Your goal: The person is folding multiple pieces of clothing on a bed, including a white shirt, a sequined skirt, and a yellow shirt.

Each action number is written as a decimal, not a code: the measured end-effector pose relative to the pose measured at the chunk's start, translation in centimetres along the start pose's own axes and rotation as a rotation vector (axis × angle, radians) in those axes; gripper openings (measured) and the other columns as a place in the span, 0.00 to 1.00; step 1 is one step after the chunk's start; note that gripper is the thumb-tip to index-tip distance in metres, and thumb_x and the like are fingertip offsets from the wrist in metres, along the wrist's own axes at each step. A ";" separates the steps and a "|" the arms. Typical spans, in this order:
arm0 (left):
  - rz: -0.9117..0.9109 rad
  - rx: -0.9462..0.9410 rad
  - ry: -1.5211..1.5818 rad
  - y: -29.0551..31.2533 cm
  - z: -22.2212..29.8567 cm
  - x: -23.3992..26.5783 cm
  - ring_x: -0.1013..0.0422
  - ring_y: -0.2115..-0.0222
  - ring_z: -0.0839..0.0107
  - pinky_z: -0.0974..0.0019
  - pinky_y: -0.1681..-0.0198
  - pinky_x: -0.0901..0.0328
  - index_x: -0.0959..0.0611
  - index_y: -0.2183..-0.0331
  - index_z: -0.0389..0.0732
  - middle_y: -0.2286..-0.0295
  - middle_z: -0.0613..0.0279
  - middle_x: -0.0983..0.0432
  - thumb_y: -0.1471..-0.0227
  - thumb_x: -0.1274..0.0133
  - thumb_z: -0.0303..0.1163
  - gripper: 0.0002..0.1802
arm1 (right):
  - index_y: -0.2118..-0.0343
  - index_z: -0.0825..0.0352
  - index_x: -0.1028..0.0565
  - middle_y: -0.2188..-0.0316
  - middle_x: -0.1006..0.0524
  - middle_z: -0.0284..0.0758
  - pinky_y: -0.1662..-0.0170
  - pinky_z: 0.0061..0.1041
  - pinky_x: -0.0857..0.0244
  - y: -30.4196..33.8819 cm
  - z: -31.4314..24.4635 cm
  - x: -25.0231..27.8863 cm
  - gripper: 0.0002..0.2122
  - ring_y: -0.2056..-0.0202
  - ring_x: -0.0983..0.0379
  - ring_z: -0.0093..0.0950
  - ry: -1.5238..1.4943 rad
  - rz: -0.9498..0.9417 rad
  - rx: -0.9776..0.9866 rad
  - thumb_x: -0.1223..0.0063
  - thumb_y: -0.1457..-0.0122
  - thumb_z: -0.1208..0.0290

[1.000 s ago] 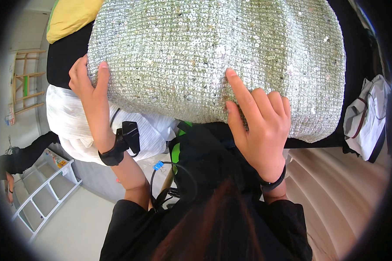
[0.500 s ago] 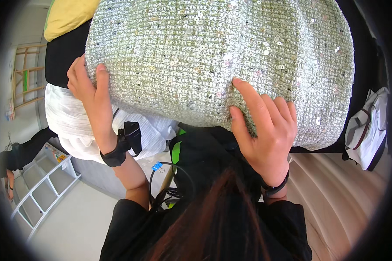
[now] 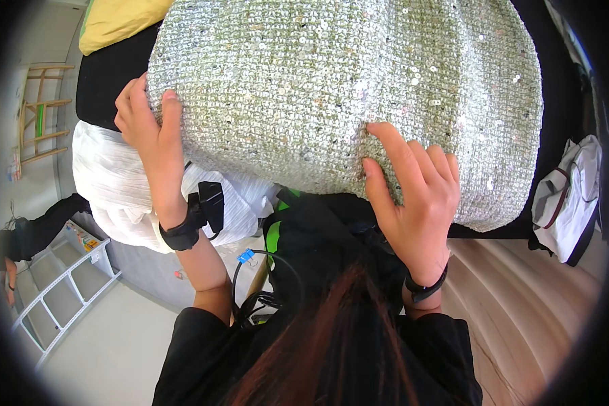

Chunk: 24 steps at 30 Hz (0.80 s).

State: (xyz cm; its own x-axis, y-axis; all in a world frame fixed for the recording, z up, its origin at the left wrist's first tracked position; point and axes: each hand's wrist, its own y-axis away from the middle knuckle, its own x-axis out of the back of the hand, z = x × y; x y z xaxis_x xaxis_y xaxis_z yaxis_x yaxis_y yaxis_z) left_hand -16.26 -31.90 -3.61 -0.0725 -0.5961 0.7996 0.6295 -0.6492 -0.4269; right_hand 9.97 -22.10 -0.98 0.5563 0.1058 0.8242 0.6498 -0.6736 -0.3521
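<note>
A pale green and white tweed cloth [image 3: 304,88], woven loosely and dotted with sequins, lies in a wide rounded spread before me. My left hand [image 3: 149,122] is at its left edge, thumb resting on top and the spread fingers along the edge. On the cloth's near right part, my right hand [image 3: 416,183] touches the weave with index fingertip and thumb tip, which stand apart. The other right fingers are bent loosely over the cloth. Both hands look open. Soft ridges run through the cloth beside the right index finger.
Black surface [image 3: 105,88] shows beneath the cloth. Thin white fabric [image 3: 108,183] hangs below my left hand. A yellow cushion-like item [image 3: 125,24] lies far left; a white and grey bundle [image 3: 568,196] lies right. Left stand a white metal rack [image 3: 68,298] and a person's black sleeve [image 3: 40,230].
The view has shifted a little. My left hand and the cloth's left edge appear slightly farther right; the cloth's right edge appears slightly farther left. Both hands keep nearly the same pose.
</note>
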 end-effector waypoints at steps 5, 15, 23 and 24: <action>0.011 0.018 -0.001 0.0 -0.2 -0.1 0.47 0.52 0.57 0.56 0.47 0.54 0.30 0.52 0.40 0.54 0.56 0.39 0.49 0.53 0.41 0.23 | 0.63 0.65 0.26 0.75 0.27 0.29 0.71 0.26 0.49 0.0 0.0 0.0 0.13 0.77 0.39 0.27 -0.005 0.004 0.001 0.43 0.54 0.77; 0.026 -0.007 -0.009 0.0 -0.5 -0.2 0.46 0.53 0.57 0.56 0.47 0.55 0.30 0.53 0.40 0.54 0.56 0.39 0.49 0.54 0.41 0.23 | 0.65 0.65 0.26 0.74 0.27 0.28 0.71 0.26 0.50 0.2 -0.1 -0.3 0.11 0.78 0.40 0.26 -0.020 0.044 -0.002 0.43 0.54 0.78; 0.010 0.043 0.045 0.1 0.9 1.5 0.41 0.58 0.65 0.66 0.52 0.47 0.29 0.59 0.37 0.62 0.59 0.33 0.50 0.50 0.33 0.17 | 0.65 0.68 0.25 0.82 0.36 0.29 0.73 0.26 0.50 2.5 -1.2 -1.2 0.13 0.78 0.41 0.26 -0.189 0.097 0.130 0.45 0.57 0.80; -0.016 0.098 0.210 0.2 1.4 1.9 0.40 0.61 0.69 0.69 0.54 0.47 0.29 0.60 0.36 0.63 0.61 0.32 0.50 0.50 0.32 0.15 | 0.64 0.69 0.26 0.81 0.36 0.30 0.73 0.26 0.49 3.0 -1.3 -1.4 0.13 0.78 0.41 0.27 -0.238 0.073 0.167 0.45 0.57 0.80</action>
State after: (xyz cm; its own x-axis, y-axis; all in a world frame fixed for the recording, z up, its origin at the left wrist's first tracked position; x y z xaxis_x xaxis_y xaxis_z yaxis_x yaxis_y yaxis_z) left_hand -15.13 -32.48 -1.60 -0.2361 -0.6781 0.6960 0.6981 -0.6166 -0.3639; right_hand 10.51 -25.21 -2.62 0.6980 0.2433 0.6735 0.6686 -0.5582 -0.4913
